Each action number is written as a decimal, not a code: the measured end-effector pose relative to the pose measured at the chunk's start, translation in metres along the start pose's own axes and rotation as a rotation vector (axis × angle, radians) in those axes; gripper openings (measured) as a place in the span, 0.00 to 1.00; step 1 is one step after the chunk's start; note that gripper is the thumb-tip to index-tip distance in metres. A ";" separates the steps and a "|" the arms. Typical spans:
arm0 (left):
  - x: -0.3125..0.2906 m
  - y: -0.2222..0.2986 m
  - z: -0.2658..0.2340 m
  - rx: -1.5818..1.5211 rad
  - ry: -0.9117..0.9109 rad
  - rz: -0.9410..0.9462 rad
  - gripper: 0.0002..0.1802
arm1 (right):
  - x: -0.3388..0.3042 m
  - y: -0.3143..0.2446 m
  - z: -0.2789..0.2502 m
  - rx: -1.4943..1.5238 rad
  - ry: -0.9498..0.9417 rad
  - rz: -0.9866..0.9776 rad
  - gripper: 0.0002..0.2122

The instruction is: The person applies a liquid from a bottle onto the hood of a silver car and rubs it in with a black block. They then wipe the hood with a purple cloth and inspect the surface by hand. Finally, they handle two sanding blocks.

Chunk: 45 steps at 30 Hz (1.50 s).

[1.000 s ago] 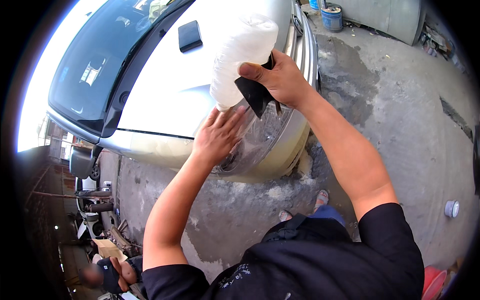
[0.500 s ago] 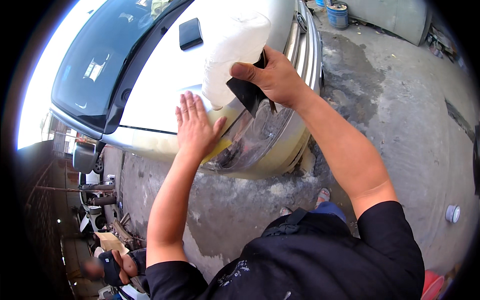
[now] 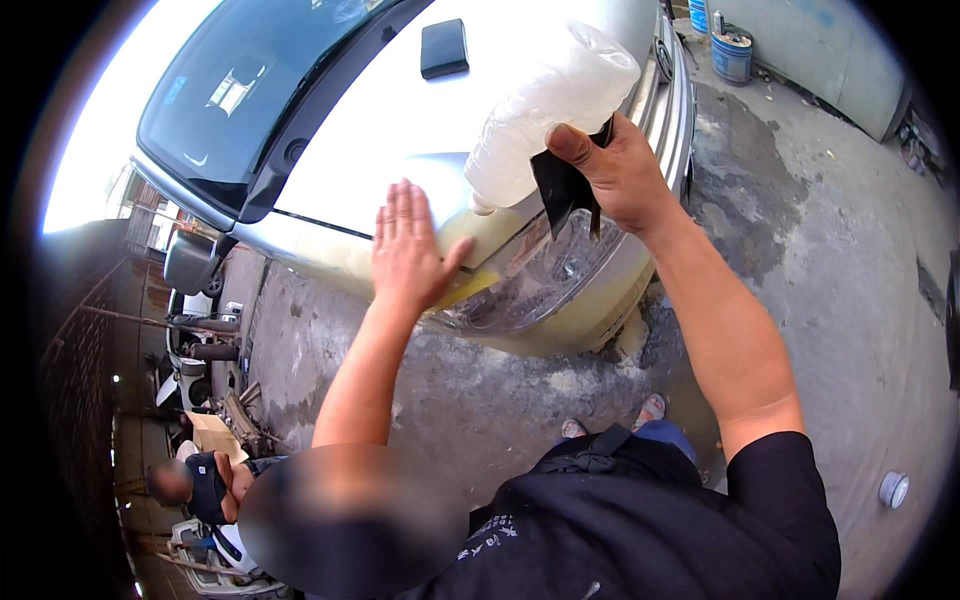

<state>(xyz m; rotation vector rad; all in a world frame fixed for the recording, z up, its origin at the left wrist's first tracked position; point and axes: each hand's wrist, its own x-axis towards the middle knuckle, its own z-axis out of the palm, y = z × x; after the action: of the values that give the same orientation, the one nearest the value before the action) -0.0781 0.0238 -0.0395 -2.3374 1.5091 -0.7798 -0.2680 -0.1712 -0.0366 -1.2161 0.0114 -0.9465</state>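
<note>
My right hand (image 3: 618, 172) grips a large translucent white plastic bottle (image 3: 545, 110), tipped with its mouth down over the corner of a silver car's hood (image 3: 400, 120). The same hand also pinches a small black sheet (image 3: 562, 185) against the bottle. My left hand (image 3: 410, 248) lies flat, fingers together, on the hood's edge just above the clear headlight (image 3: 545, 280). A yellow strip (image 3: 468, 288) shows under that hand at the headlight's side.
A black rectangular pad (image 3: 444, 48) lies on the hood near the windscreen (image 3: 240, 90). Stained concrete ground (image 3: 820, 260) spreads to the right, with a blue bucket (image 3: 732, 52) and a small white cap (image 3: 893, 489). Another person (image 3: 200, 485) crouches at lower left among clutter.
My left hand has slid from the headlight lens up and left onto the hood edge. The bottle has tipped further, mouth down, in my right hand.
</note>
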 end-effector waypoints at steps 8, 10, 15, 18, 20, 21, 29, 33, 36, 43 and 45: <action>0.038 0.026 -0.010 -0.078 -0.158 -0.234 0.54 | 0.008 -0.001 0.007 0.091 0.043 -0.014 0.31; 0.039 0.072 0.000 -0.167 0.004 -0.109 0.48 | 0.007 0.002 0.005 0.107 0.096 -0.015 0.32; 0.016 0.108 0.007 -0.147 -0.153 0.140 0.41 | -0.007 0.000 -0.012 0.137 0.140 0.041 0.33; -0.006 0.077 0.002 -0.132 -0.104 0.270 0.39 | -0.025 0.001 -0.023 0.101 0.207 0.074 0.33; -0.016 0.056 0.000 -0.136 -0.030 0.291 0.39 | -0.034 0.003 -0.032 0.128 0.214 0.055 0.32; -0.016 0.047 -0.006 -0.123 -0.067 0.252 0.38 | -0.039 0.004 -0.037 0.126 0.219 0.063 0.32; 0.016 -0.074 0.004 -0.086 -0.231 -0.419 0.53 | -0.055 -0.002 -0.035 0.098 0.129 0.101 0.30; 0.044 -0.126 0.005 -0.136 -0.221 -0.521 0.53 | -0.049 -0.003 -0.019 0.115 0.156 0.066 0.30; 0.061 -0.110 0.003 -0.117 -0.218 -0.572 0.55 | -0.040 0.001 -0.009 0.078 0.158 0.038 0.30; 0.048 0.036 -0.016 -0.139 -0.209 0.036 0.47 | 0.010 0.007 0.034 0.049 0.277 -0.163 0.26; 0.033 0.037 -0.018 -0.237 -0.265 0.197 0.47 | 0.028 0.013 0.051 0.029 0.299 -0.249 0.25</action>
<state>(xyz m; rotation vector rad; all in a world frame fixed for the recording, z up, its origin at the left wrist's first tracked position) -0.1060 -0.0206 -0.0321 -2.2907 1.7534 -0.2435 -0.2180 -0.1483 -0.0132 -1.0548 0.0853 -1.3363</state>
